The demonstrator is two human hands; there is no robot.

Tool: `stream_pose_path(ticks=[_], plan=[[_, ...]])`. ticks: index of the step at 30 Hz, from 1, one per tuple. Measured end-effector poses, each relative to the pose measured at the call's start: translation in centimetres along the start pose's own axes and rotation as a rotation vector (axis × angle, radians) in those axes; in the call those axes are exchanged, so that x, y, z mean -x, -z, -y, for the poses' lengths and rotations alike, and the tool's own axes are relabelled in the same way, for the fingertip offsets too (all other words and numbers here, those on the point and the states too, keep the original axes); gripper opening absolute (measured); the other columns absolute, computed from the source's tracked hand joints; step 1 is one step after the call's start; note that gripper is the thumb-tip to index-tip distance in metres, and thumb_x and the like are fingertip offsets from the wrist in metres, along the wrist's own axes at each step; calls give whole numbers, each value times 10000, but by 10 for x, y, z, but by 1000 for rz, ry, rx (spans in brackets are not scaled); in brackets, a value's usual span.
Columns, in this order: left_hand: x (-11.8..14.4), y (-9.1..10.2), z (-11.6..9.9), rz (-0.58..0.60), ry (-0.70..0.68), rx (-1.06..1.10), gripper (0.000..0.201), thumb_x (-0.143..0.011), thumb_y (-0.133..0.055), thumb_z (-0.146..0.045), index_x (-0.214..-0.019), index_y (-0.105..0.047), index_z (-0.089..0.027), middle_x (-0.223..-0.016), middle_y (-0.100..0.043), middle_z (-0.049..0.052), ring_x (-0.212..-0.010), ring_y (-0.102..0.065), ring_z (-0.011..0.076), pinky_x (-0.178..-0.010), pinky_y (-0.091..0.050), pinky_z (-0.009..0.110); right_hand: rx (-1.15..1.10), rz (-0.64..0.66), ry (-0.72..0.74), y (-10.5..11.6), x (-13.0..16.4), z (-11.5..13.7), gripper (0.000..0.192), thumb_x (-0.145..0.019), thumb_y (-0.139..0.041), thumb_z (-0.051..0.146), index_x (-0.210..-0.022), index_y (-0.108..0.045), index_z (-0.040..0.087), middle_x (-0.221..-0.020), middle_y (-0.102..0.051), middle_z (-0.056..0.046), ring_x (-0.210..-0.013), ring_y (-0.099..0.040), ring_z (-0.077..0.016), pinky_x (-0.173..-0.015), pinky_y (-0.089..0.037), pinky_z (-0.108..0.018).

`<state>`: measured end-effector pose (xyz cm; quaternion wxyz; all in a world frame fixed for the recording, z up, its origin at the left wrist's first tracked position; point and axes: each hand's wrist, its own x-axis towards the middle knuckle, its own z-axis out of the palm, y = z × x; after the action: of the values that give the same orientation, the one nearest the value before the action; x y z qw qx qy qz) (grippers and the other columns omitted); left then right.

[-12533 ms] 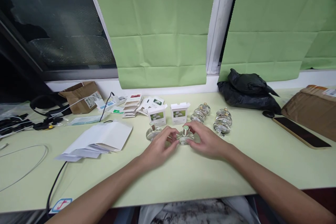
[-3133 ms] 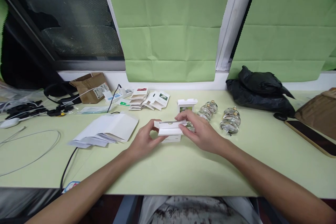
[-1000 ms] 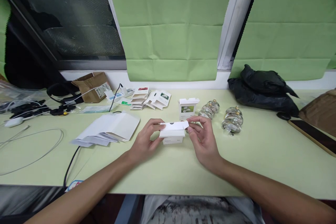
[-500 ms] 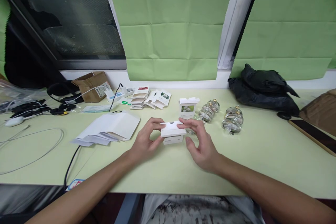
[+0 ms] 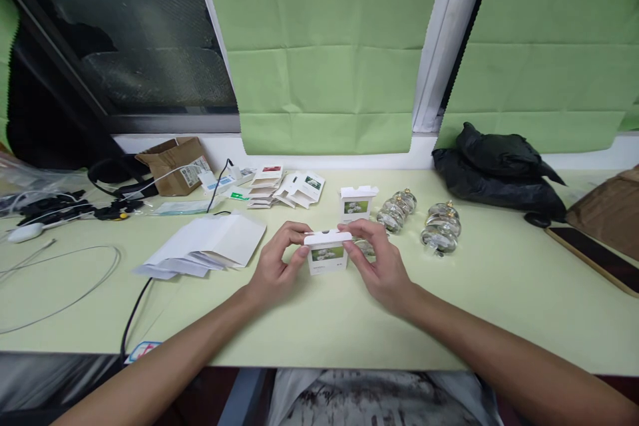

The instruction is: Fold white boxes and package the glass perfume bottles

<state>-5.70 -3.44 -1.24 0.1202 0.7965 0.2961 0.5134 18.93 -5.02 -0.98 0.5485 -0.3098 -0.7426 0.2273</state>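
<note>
Now the small white box (image 5: 327, 254) stands upright near the middle of the desk (image 5: 499, 293), picture face toward the camera, lid flap down flat on top. Half a second ago the flap was still being pressed over; a second ago it stuck up open. So the box reads as closed, lid tucked or nearly tucked, can't tell if fully seated.

Left hand (image 5: 275, 265) pinches the box's left side, fingers curled narrow on the lid edge. Right hand (image 5: 378, 261) grips the right side, thumb and fingers closed on the lid's right end.

Just behind, toward the desk's far edge, a second box (image 5: 356, 204) with its flap open. Right of it, two rows of glass bottles (image 5: 441, 226). Flat box blanks (image 5: 292, 188) further left, white envelopes (image 5: 210, 247) toward the left edge. A phone (image 5: 594, 259) lies by the right edge.
</note>
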Motion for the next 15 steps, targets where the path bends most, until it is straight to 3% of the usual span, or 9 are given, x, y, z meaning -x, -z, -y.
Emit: stream_pose_path(ticks=[11, 15], plan=[[-1, 0, -2, 8, -12, -27, 56, -1061, -523, -205, -1049, -578, -203, -1145, -648, 114, -1041, -643, 211, -874, -517, 373, 133, -14, 130, 2, -5, 1, 309, -1088, -514, 226, -1380, -565, 311, -1265, -714, -74, -1188, -691, -249, -1000, -595, -446], [-1, -1, -5, -15, -49, -60, 37, -1044, -558, -212, -1075, -574, -202, -1110, -665, 114, -1015, -666, 206, -839, -556, 356, 156, -47, 207, 3, -6, 2, 371, -1070, -517, 164, -1396, -566, 335, -1293, -682, -84, -1243, -663, -255, -1058, -579, -484]])
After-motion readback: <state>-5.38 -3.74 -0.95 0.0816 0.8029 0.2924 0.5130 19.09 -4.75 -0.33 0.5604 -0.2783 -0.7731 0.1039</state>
